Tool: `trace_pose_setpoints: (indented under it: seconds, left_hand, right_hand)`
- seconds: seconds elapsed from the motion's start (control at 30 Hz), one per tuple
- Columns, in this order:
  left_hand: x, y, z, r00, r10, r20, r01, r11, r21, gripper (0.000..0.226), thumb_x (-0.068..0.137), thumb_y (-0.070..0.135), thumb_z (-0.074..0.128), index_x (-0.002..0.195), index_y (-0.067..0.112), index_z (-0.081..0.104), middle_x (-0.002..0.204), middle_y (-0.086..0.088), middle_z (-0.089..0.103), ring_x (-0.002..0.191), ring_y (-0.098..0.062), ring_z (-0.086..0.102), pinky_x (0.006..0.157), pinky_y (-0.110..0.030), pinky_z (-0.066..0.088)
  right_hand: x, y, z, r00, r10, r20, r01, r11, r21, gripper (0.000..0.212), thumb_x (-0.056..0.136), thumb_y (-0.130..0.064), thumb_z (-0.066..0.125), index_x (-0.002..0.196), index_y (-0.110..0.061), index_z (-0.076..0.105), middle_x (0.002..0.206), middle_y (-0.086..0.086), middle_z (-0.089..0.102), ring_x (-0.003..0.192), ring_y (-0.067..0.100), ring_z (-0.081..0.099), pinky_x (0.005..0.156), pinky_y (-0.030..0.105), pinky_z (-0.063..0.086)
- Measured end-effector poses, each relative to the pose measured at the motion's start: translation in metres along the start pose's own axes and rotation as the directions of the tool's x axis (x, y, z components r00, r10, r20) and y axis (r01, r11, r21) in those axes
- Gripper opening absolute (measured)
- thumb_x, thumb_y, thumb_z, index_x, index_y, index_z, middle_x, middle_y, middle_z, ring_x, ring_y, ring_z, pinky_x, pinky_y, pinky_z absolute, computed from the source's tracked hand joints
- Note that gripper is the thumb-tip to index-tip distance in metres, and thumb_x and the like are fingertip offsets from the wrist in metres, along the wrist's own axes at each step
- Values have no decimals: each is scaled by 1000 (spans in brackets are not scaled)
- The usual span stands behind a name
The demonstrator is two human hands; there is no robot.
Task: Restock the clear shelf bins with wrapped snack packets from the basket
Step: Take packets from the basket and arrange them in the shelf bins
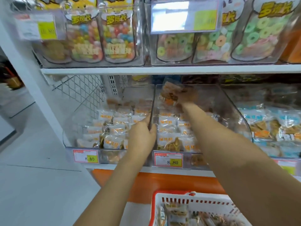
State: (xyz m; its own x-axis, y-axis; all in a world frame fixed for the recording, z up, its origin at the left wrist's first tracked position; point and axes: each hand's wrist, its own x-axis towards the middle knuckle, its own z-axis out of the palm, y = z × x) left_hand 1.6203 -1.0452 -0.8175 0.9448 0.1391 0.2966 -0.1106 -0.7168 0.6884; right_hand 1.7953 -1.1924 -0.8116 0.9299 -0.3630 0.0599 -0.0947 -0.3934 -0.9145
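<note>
One wrapped packet (169, 93) is pinched in my right hand (184, 97), fingers curled round it, over the rear of the middle clear bin (232, 108); my left hand (143, 136) grips the divider wall (153, 101) between that bin and the left bin (73, 126). Both bins look about half full and the basket (156, 207) below holds more packets (177, 212), so I judge restocking well short of done. Upper shelf board (162, 69) limits headroom; blue-packet bin (268, 126) adjoins right.

2 clear bins (73, 126) stand side by side, both partly filled with rows of white-and-orange wrapped packets (114, 141). 1 blurred packet (170, 93) seems held above the right one's rear. The white, red-rimmed basket (175, 195) below holds more.
</note>
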Motion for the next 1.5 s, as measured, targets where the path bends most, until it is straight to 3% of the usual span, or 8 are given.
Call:
trace_pose_setpoints:
  seconds: [0.43, 0.6, 0.73, 0.83, 0.93, 1.07, 1.33, 1.5]
  left_hand:
    - [-27, -1, 0, 992, 120, -47, -121, 993, -15, 46, 99, 17, 45, 144, 22, 39, 92, 0, 64, 69, -9, 50, 56, -13, 34]
    - [-72, -6, 1, 962, 187, -198, -218, 964, -150, 40, 99, 21, 45, 139, 15, 46, 131, 0, 53, 121, -12, 50, 101, -18, 38]
    - [-123, -18, 5, 947, 205, -247, -255, 948, -189, 21, 98, 27, 45, 91, 14, 61, 87, 9, 58, 81, -5, 55, 70, -13, 42]
    - [-153, -42, 24, 994, 60, 86, -60, 998, -4, 29, 98, 26, 49, 74, 13, 60, 65, 1, 58, 58, -11, 51, 57, -29, 41]
    - [-183, -71, 38, 891, -169, 422, 70, 968, 240, 18, 96, 23, 50, 102, 15, 65, 99, -2, 64, 88, -19, 61, 77, -30, 48]
    - [-221, -83, 43, 755, -231, 613, 0, 936, 352, 42, 95, 11, 47, 137, 8, 44, 130, -15, 53, 119, -28, 50, 95, -29, 40]
    - [-228, -98, 58, 753, -272, 599, 5, 912, 409, 55, 91, -6, 43, 144, 6, 34, 127, -19, 55, 113, -30, 55, 91, -34, 46]
    - [-226, -93, 72, 791, -211, 575, -68, 903, 425, 53, 89, -5, 47, 141, 8, 44, 149, -13, 36, 137, -25, 35, 108, -32, 35]
  right_hand:
    - [-52, -2, -46, 921, -190, 340, 253, 955, -152, 35, 95, -11, 51, 128, -15, 58, 127, 8, 60, 117, 25, 56, 93, 26, 45]
    - [-143, 2, -99, 885, -452, 115, 455, 890, -2, 19, 91, -30, 63, 79, -15, 65, 72, -5, 62, 66, 5, 54, 61, 13, 41]
    - [-233, 55, -121, 741, -647, 183, 652, 757, 36, 43, 92, -35, 58, 55, -22, 40, 50, -6, 38, 50, 8, 36, 52, 20, 30]
    - [-264, 135, -100, 746, -415, 521, 590, 774, -228, 42, 92, -41, 58, 58, -24, 41, 52, -8, 43, 49, 6, 40, 50, 19, 29]
    - [-282, 219, -73, 744, 35, 667, 440, 726, -528, 34, 89, -44, 59, 106, -15, 61, 99, 1, 64, 92, 17, 62, 73, 24, 44]
    - [-324, 306, -61, 614, 471, 634, 228, 663, -713, 112, 79, -55, 67, 153, -20, -9, 159, 11, 0, 146, 34, 9, 116, 47, 22]
    - [-356, 323, -71, 672, 397, 625, 173, 736, -654, 68, 83, -35, 70, 141, -24, 37, 122, 2, 56, 108, 21, 57, 84, 23, 49]
    - [-351, 313, -85, 631, 430, 645, -33, 846, -532, 26, 81, -36, 72, 75, -37, 46, 79, -14, 50, 86, 10, 57, 59, 7, 37]
